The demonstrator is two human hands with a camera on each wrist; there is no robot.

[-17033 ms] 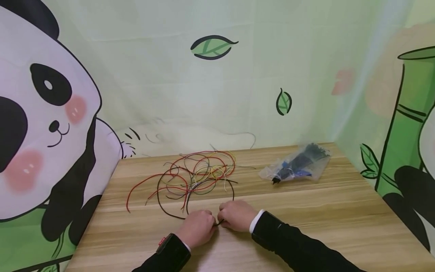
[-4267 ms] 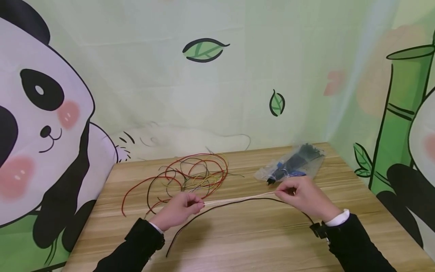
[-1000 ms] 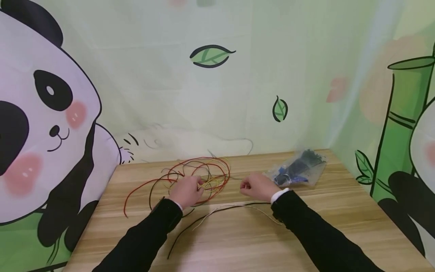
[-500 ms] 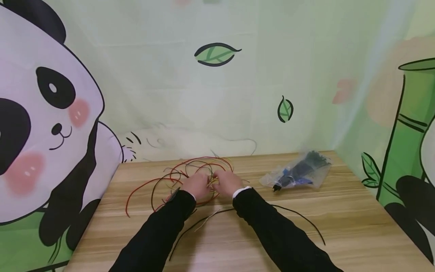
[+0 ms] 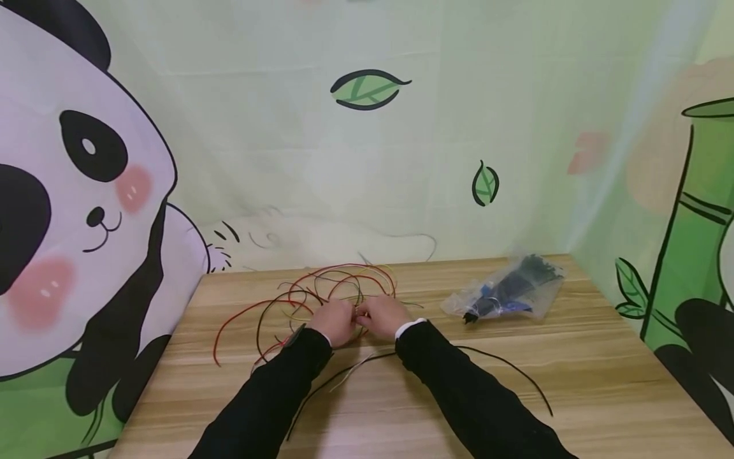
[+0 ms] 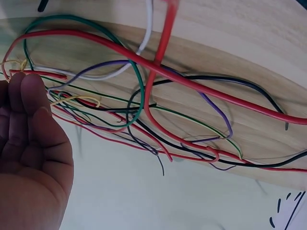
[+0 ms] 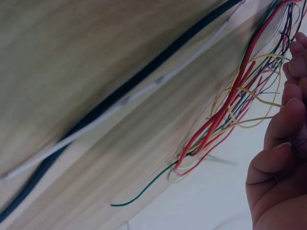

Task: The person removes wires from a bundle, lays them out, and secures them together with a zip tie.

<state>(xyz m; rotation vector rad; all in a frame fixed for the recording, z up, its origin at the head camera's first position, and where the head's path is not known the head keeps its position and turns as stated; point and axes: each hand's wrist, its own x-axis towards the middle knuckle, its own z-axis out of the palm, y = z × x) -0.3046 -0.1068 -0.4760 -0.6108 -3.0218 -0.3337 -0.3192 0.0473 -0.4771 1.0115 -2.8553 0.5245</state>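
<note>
Both hands are in the thick of it here: the left hand (image 5: 334,323) and right hand (image 5: 383,317) nearly meet over the near side of a springy tangle of wires (image 5: 350,278), and each one is pinching a skinny yellow wire (image 7: 261,100) between its fingertips. That yellow one comes out of the right fingers in loose, wobbly loops. The tangle itself sits toward the back of the table (image 5: 602,382), a bit left of centre, all smooth plastic-looking coating. There's a fat glossy red wire (image 6: 220,96) making big sweeping bends, a green wire (image 6: 62,17) curled into a round loop, a thin purple wire (image 6: 223,114) and a white one snaking through. Closer to the person, a thick black cable (image 7: 163,56) lies in a long shallow arch passing under the right forearm, with a thin pale wire (image 7: 160,79) running right along it. Off to the right there's a crinkly see-through plastic bag (image 5: 459,303) with dark, bundled stuff and some blue bits inside. Table's got a streaky light wood grain, the sleeves (image 5: 258,395) are plain black fabric, and behind it all hangs a faintly creased pale green sheet (image 5: 287,127) printed with a panda and leaves.
</note>
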